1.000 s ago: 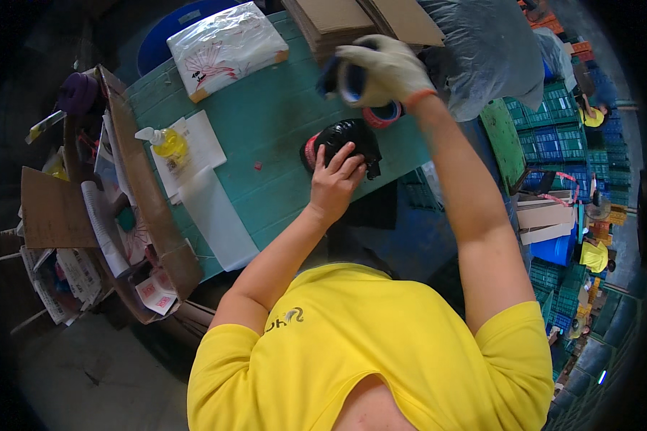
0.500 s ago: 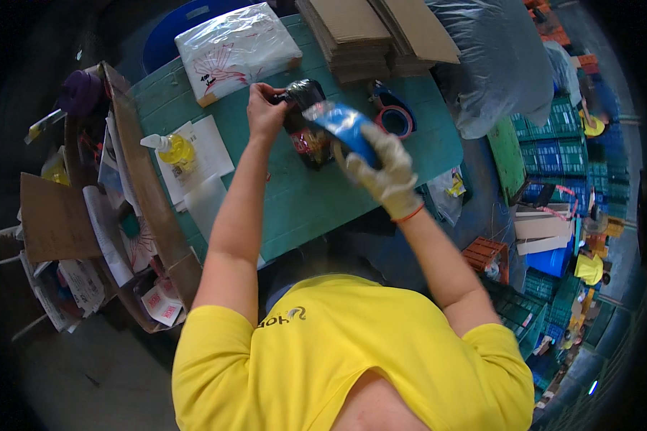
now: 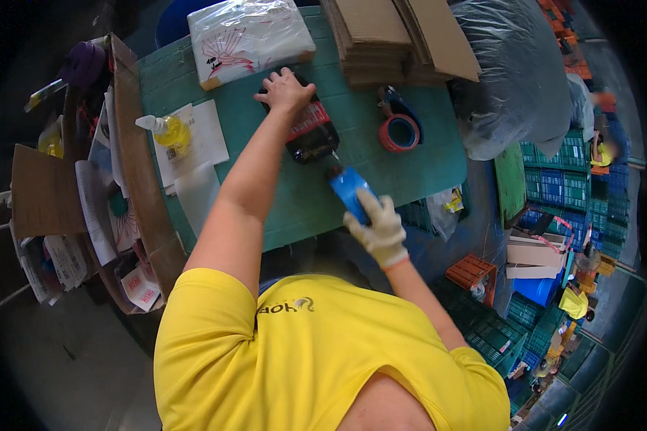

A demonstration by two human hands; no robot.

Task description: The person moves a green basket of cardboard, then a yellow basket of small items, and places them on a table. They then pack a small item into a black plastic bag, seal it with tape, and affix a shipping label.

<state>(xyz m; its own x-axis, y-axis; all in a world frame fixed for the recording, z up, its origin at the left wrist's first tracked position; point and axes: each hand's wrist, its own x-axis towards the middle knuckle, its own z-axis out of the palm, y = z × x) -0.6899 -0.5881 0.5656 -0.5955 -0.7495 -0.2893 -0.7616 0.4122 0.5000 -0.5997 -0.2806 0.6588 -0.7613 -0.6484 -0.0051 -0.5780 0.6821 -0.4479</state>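
A dark, shiny package with a red-and-black label lies on the green tabletop. My bare left hand rests on its far end with the fingers spread. In a pale work glove, my right hand grips a blue tape dispenser near the table's front edge. The dispenser's head points at the package's near end, where a small shiny bit shows between them. I cannot tell whether tape joins the two.
Behind are a plastic-wrapped white bundle and stacked cardboard. Another tape dispenser with a red-rimmed roll stands on the right. A yellow spray bottle is on papers at left, beside a cardboard box. A grey bag bulges at right.
My right hand has drawn the tape dispenser from over the package toward me. My left hand has gone from pinching at the package's far end to lying spread on it.
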